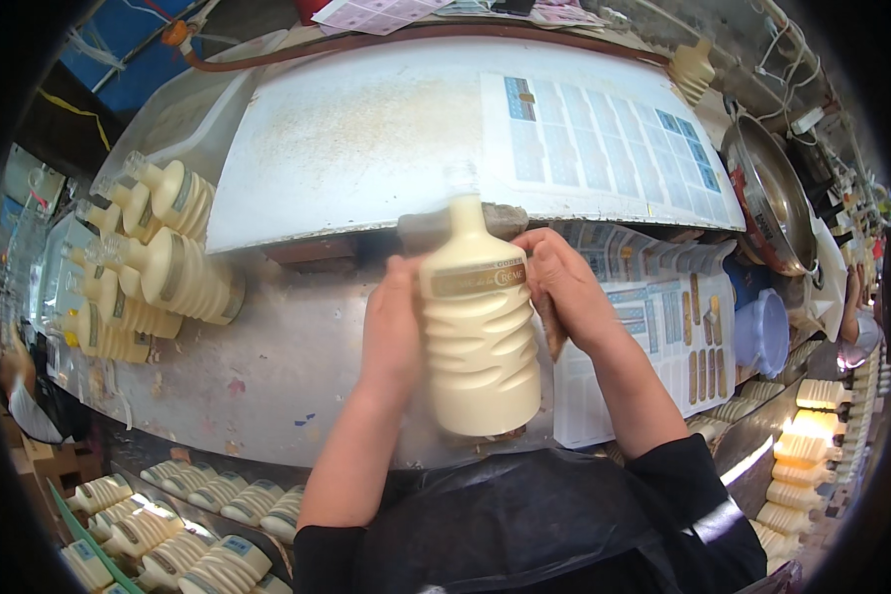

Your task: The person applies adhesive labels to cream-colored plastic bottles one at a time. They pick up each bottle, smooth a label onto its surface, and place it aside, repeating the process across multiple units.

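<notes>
A cream-coloured plastic bottle with a rippled body and clear neck stands tilted in front of me, a brown and gold label band across its shoulder. My left hand grips its left side, slightly blurred, with the fingers mostly hidden behind it. On the other side my right hand is closed against the label's end. A brown cloth-like piece pokes out below its fingers. Right of the bottle lies a printed label sheet with several brown strips left on it. Behind the bottle's neck is a greyish-brown block.
A white slanted board bears another label sheet. Several filled bottles stand at left beside a clear plastic bin. A metal pan and lilac bucket are at right. More bottles lie in rows below the table's front edge.
</notes>
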Tool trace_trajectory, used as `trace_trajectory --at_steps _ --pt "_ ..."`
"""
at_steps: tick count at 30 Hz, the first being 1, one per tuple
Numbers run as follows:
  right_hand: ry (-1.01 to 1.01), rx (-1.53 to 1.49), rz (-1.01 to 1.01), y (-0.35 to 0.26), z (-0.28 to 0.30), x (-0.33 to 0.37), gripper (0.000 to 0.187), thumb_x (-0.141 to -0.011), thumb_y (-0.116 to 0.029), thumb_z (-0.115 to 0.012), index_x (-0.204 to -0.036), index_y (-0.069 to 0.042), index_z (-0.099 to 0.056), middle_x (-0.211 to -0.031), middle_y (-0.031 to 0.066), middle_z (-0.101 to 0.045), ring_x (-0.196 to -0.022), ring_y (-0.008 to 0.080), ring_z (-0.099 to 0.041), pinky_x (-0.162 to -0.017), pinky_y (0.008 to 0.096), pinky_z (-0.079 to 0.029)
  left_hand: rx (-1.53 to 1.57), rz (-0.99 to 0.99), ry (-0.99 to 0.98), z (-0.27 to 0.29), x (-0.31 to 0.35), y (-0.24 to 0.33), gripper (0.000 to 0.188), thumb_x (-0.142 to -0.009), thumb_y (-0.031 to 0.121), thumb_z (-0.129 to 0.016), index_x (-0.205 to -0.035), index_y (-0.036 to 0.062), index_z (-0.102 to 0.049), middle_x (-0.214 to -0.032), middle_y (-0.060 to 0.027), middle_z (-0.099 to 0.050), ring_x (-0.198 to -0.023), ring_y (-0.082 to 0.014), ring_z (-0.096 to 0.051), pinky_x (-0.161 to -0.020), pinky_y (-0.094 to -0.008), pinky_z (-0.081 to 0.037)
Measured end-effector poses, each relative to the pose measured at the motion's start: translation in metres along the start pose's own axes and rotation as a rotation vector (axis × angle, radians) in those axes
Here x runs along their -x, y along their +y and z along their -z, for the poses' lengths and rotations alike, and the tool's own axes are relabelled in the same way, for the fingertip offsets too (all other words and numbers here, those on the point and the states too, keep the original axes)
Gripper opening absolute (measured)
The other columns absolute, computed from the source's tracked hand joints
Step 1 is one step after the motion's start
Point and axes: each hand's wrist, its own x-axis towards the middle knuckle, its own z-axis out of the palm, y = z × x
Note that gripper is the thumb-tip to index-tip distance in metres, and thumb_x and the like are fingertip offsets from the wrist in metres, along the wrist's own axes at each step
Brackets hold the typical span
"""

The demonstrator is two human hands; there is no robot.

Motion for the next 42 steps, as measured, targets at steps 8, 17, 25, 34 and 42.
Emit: trace_trajectory --at_steps 8,17,25,34,42 --pt "-0.102 0.154 -0.036 -0.009 0.001 0.002 0.048 -0.107 -0.038 -0.056 -0.132 0.003 -0.060 -0.105 0.0034 -0.068 -0.093 0.0075 -0.059 -0.085 0.0243 -0.048 -0.095 -0.104 -0.021 -0.014 0.010 0.004 0.055 -0.111 0.052 -0.034 -0.131 0.0052 -0.054 -0.119 -0.0075 -0.065 -0.108 -0.0147 -0.060 -0.097 -0.0310 -0.049" --pt "-0.063 0.069 -0.090 -0.009 -0.003 0.003 0.041 -0.100 -0.026 -0.065 -0.128 0.005 -0.063 -0.111 0.0079 -0.072 -0.101 0.0122 -0.066 -0.091 0.0274 -0.051 -0.137 -0.152 -0.001 -0.011 0.019 0.003 0.043 -0.112 0.028 -0.044 -0.145 -0.0002 -0.047 -0.122 -0.0082 -0.063 -0.111 -0.0127 -0.058 -0.099 -0.0291 -0.047" --pt "-0.066 -0.064 -0.141 0.002 0.009 0.007 0.039 -0.106 -0.025 -0.059 -0.131 0.004 -0.061 -0.119 0.0079 -0.070 -0.107 0.0110 -0.063 -0.094 0.0268 -0.051 -0.366 -0.324 0.012 -0.019 0.034 0.001 0.077 -0.082 0.023 -0.082 -0.145 -0.0023 -0.046 -0.133 -0.0220 -0.054 -0.124 -0.0364 -0.056 -0.106 -0.0425 -0.046" --pt "-0.071 -0.014 -0.105 -0.004 0.005 0.007 0.037 -0.104 -0.023 -0.060 -0.131 0.003 -0.061 -0.115 0.0059 -0.069 -0.105 0.0098 -0.062 -0.092 0.0256 -0.050 -0.507 -0.297 0.060 -0.019 0.022 0.009 0.064 -0.087 0.026 -0.079 -0.135 -0.0008 -0.048 -0.126 -0.0187 -0.061 -0.115 -0.0276 -0.062 -0.095 -0.0399 -0.052" --pt "-0.080 0.201 -0.085 -0.011 0.001 0.001 0.046 -0.094 -0.025 -0.072 -0.129 0.001 -0.059 -0.099 0.0020 -0.067 -0.085 0.0046 -0.059 -0.076 0.0215 -0.048 -0.161 -0.175 0.059 -0.015 0.009 -0.002 0.038 -0.099 0.027 -0.067 -0.125 0.0024 -0.055 -0.113 -0.0158 -0.066 -0.104 -0.0238 -0.064 -0.094 -0.0377 -0.051"
